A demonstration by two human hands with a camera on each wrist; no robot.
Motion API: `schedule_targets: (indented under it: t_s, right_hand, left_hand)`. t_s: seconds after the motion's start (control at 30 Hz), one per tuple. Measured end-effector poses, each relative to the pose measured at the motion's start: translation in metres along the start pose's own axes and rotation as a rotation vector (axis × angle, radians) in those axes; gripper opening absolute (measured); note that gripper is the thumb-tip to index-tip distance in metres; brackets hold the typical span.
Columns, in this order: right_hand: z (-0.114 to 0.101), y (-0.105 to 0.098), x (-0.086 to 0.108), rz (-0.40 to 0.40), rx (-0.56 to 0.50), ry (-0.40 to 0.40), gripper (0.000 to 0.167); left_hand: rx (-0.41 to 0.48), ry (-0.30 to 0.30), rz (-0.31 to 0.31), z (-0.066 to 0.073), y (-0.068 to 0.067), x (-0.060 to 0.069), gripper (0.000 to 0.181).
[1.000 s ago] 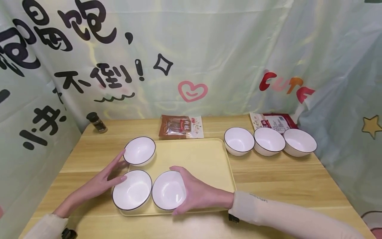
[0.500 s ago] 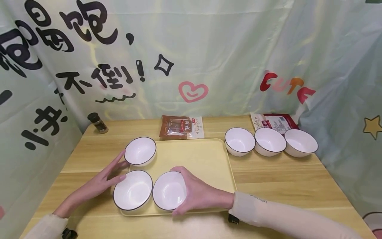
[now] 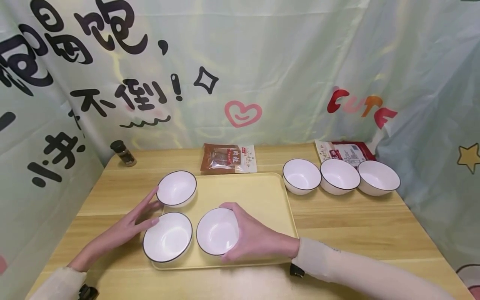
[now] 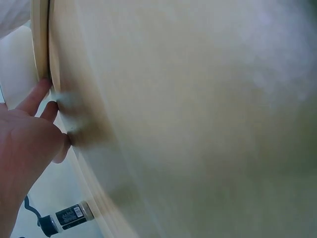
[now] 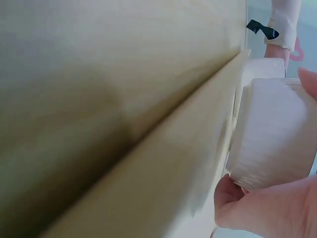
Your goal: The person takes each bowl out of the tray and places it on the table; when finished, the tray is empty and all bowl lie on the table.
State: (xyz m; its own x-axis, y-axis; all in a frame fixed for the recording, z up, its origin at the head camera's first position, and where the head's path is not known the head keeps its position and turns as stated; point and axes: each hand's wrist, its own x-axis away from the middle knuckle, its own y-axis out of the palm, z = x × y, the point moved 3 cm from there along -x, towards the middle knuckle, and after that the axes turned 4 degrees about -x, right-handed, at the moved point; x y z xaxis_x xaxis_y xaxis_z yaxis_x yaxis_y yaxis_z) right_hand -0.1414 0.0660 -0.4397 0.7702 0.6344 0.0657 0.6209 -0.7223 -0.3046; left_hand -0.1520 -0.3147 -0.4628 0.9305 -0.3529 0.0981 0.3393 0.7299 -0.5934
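A: Where was the held bowl (image 3: pixel 217 231)?
B: Over tray (image 3: pixel 243 191), L of the R hand (image 3: pixel 253 237), the nearer one, which gripped its right side; just apart from near-left bowl (image 3: pixel 167 237). Round, no long axis.
A: L hand (image 3: pixel 129 225)?
B: Fingers spread, btwn near-left bowl & far-left bowl (image 3: pixel 177 188).
A: Mat'l?
B: Bowls looked glossy white, dark-rimmed; held one finely ridged outside.

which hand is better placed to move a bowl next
Probably the right hand: it grips one white bowl by its side, while the left hand merely lies beside two other bowls, gripping neither.
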Motion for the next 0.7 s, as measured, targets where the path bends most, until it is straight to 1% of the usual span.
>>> schedule_targets:
  t_s: [0.2,0.4,0.6,0.7]
  right_hand:
    - [0.0,-0.013,-0.001,0.042,0.017,-0.025,0.121]
    - [-0.003,-0.027,0.001,0.08,0.015,-0.037,0.121]
    - [-0.004,-0.04,0.006,0.118,0.001,-0.012,0.123]
    - [-0.003,-0.046,0.011,0.136,0.012,-0.001,0.124]
  left_hand:
    - [0.004,0.012,0.008,0.0,0.001,-0.001,0.089]
    - [0.0,0.007,0.007,0.0,0.002,-0.002,0.09]
    - [-0.004,0.002,0.004,0.0,0.001,-0.002,0.089]
    - [-0.005,0.0,0.005,0.001,0.001,-0.002,0.089]
